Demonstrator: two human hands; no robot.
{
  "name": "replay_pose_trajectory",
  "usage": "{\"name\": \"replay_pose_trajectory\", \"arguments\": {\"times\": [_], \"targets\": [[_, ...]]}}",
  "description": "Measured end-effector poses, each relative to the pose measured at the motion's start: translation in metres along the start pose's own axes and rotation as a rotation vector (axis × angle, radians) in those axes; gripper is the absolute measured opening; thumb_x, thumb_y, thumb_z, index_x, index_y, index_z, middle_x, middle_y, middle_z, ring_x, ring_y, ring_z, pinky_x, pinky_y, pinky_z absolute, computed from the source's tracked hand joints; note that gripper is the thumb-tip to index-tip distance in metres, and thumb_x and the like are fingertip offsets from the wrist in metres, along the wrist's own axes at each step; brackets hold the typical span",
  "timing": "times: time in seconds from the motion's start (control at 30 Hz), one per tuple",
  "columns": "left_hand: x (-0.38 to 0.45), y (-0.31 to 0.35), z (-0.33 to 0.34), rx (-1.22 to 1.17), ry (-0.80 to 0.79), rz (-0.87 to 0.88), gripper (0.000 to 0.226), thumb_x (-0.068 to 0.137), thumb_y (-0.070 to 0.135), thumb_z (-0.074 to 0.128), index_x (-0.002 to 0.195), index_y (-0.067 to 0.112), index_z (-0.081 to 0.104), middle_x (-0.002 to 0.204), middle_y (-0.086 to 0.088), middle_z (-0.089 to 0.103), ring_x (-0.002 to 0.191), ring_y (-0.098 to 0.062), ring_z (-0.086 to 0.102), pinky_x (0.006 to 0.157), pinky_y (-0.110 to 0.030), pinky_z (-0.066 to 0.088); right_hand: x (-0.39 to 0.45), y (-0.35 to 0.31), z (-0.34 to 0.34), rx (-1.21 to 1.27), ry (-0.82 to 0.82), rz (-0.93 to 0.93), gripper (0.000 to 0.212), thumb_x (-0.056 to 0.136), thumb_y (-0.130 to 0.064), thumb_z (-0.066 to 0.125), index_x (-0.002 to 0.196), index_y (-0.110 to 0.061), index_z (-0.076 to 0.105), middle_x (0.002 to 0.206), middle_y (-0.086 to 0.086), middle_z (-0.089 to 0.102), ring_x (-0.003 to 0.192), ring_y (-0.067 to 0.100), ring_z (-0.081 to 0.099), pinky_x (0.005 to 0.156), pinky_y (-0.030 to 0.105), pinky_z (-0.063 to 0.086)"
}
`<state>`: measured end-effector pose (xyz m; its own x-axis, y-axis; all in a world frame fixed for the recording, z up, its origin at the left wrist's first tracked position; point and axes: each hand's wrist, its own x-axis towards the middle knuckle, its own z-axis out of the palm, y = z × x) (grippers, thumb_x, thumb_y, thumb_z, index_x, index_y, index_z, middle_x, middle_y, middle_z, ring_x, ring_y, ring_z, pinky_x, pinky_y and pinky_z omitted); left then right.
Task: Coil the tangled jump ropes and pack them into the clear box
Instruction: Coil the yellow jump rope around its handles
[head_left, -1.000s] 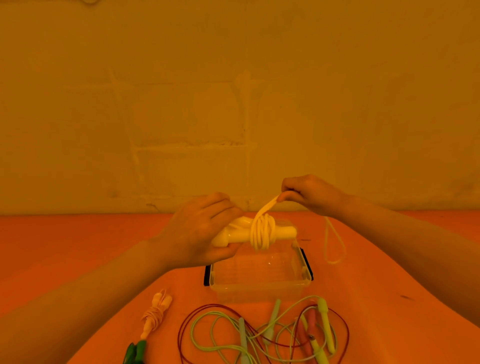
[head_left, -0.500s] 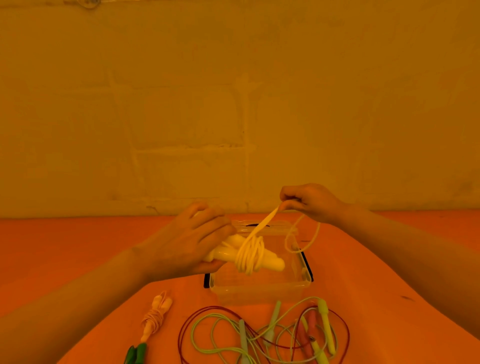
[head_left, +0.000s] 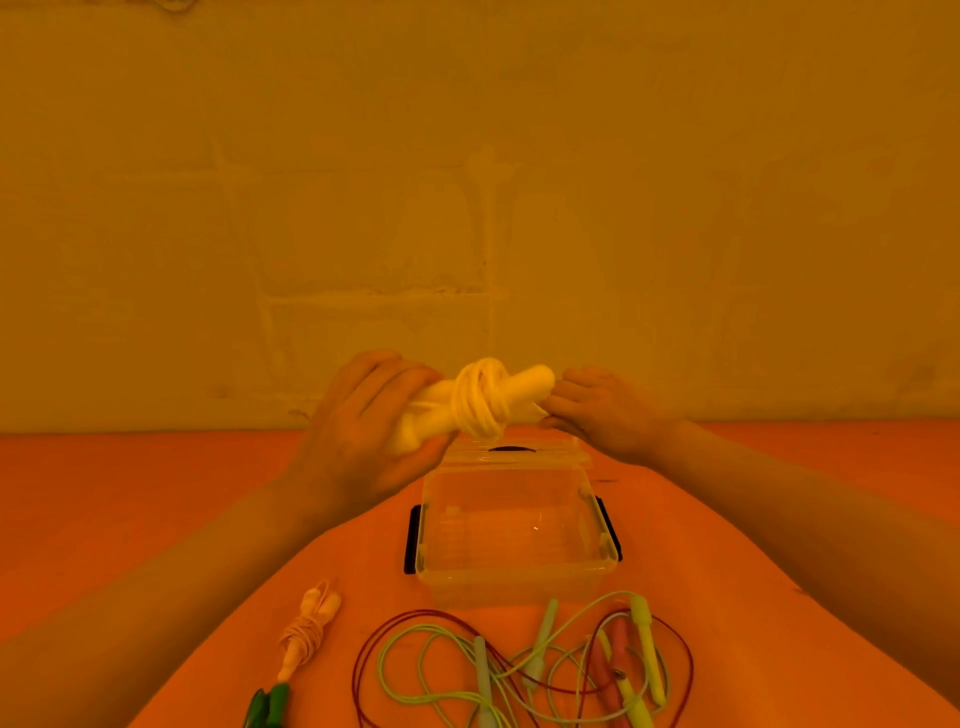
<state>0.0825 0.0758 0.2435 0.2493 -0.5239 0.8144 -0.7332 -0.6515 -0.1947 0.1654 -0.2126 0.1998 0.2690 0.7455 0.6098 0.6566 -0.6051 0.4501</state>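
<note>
The orange table fills the lower half of the frame below a pale wall, and the clear box sits on it in the lower centre with its lid off or folded back behind it; as far as the glare allows, the box looks to hold nothing, so no rope seems packed so far. Just in front of the box, along the bottom edge, lies the tangle of ropes, red and light green cords looped through each other with several handles among them, all of it uncoiled and likely the biggest share of the work left. Above the box, in the middle of the frame, the left hand is curled round the handles of the pale yellow rope, whose cord is wound in a thick bunch about the handles. The right hand, just to the right of that bundle, has its fingers bent at the handle tips and seems to pinch the loose cord end, though the pinch itself is partly hidden. By my reading this rope is at the tuck-in stage, nearly coiled, and not yet in the box. At lower left lies a small coiled rope with pale handles, wound and still outside the box, and by it at the bottom edge a pair of green handles
</note>
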Motion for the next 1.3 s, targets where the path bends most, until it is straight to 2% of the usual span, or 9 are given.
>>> {"name": "replay_pose_trajectory", "arguments": {"times": [0.27, 0.37, 0.57, 0.67, 0.77, 0.9, 1.03, 1.17, 1.3], "targets": [[0.026, -0.003, 0.015, 0.059, -0.004, -0.518, 0.052, 0.080, 0.051, 0.048, 0.102, 0.007, 0.064, 0.094, -0.011, 0.065, 0.093, -0.031, 0.053, 0.068, -0.032, 0.036, 0.008, -0.015, 0.012, -0.147, -0.005, -0.099, 0.025, 0.099, -0.033, 0.035, 0.107, -0.013, 0.046, 0.087, 0.004, 0.064, 0.076, 0.022, 0.058, 0.064, 0.033, 0.044], [0.038, -0.012, 0.022, 0.117, -0.066, -0.716, 0.044, 0.079, 0.050, 0.049, 0.095, 0.013, 0.064, 0.097, -0.010, 0.064, 0.101, -0.032, 0.050, 0.070, -0.035, 0.035, 0.012, -0.018, 0.010, -0.105, 0.012, -0.025, 0.026, 0.104, -0.030, 0.026, 0.111, -0.014, 0.046, 0.090, 0.007, 0.063, 0.077, 0.024, 0.059, 0.059, 0.033, 0.048], [0.041, -0.032, 0.035, 0.127, -0.214, -0.859, 0.039, 0.085, 0.055, 0.052, 0.076, 0.018, 0.060, 0.079, -0.008, 0.061, 0.090, -0.034, 0.057, 0.061, -0.034, 0.036, 0.029, -0.020, -0.008, -0.144, 0.185, -0.126, 0.012, 0.097, -0.024, 0.046, 0.101, -0.013, 0.049, 0.080, 0.004, 0.060, 0.074, 0.018, 0.043, 0.064, 0.027, 0.028], [0.039, -0.025, 0.040, 0.264, -0.365, -0.758, 0.043, 0.088, 0.057, 0.044, 0.087, 0.017, 0.062, 0.093, -0.011, 0.064, 0.098, -0.032, 0.053, 0.068, -0.036, 0.040, 0.033, -0.024, -0.014, -0.158, 0.216, -0.164, 0.012, 0.095, -0.025, 0.052, 0.100, -0.014, 0.049, 0.079, 0.003, 0.058, 0.070, 0.017, 0.041, 0.062, 0.026, 0.022], [0.032, -0.010, 0.043, 0.472, -0.452, -0.492, 0.044, 0.089, 0.053, 0.044, 0.109, 0.017, 0.060, 0.107, -0.009, 0.060, 0.108, -0.030, 0.048, 0.080, -0.039, 0.038, 0.037, -0.025, -0.019, -0.162, 0.234, -0.175, 0.015, 0.092, -0.023, 0.059, 0.099, -0.015, 0.049, 0.077, 0.003, 0.056, 0.066, 0.019, 0.042, 0.063, 0.027, 0.017], [0.019, 0.000, 0.047, 0.461, -0.511, -0.127, 0.047, 0.076, 0.050, 0.061, 0.103, 0.013, 0.067, 0.093, -0.010, 0.064, 0.093, -0.029, 0.055, 0.069, -0.040, 0.042, 0.043, -0.022, -0.030, -0.152, 0.281, -0.177, 0.014, 0.099, -0.030, 0.049, 0.096, -0.017, 0.049, 0.081, 0.002, 0.045, 0.066, 0.020, 0.038, 0.059, 0.028, 0.018], [0.014, 0.009, 0.046, 0.392, -0.433, 0.101, 0.041, 0.069, 0.044, 0.065, 0.094, 0.010, 0.068, 0.084, -0.008, 0.063, 0.084, -0.027, 0.058, 0.062, -0.038, 0.046, 0.046, -0.012, -0.038, -0.161, 0.265, -0.177, 0.019, 0.101, -0.035, 0.044, 0.094, -0.018, 0.049, 0.074, 0.004, 0.051, 0.066, 0.020, 0.039, 0.055, 0.028, 0.020], [0.013, 0.020, 0.046, 0.249, -0.285, 0.301, 0.037, 0.081, 0.039, 0.053, 0.098, 0.008, 0.065, 0.094, -0.009, 0.064, 0.094, -0.028, 0.056, 0.071, -0.041, 0.041, 0.042, -0.001, -0.037, -0.149, 0.176, -0.225, 0.017, 0.100, -0.035, 0.042, 0.094, -0.020, 0.048, 0.074, 0.003, 0.053, 0.069, 0.020, 0.042, 0.053, 0.031, 0.027], [0.007, 0.016, 0.041, 0.154, -0.173, 0.354, 0.041, 0.086, 0.039, 0.055, 0.110, 0.007, 0.055, 0.103, -0.012, 0.066, 0.102, -0.026, 0.050, 0.079, -0.042, 0.039, 0.033, 0.006, -0.036, -0.094, 0.074, -0.243, 0.023, 0.101, -0.040, 0.034, 0.094, -0.021, 0.045, 0.077, 0.004, 0.057, 0.074, 0.019, 0.040, 0.050, 0.030, 0.034]]}}
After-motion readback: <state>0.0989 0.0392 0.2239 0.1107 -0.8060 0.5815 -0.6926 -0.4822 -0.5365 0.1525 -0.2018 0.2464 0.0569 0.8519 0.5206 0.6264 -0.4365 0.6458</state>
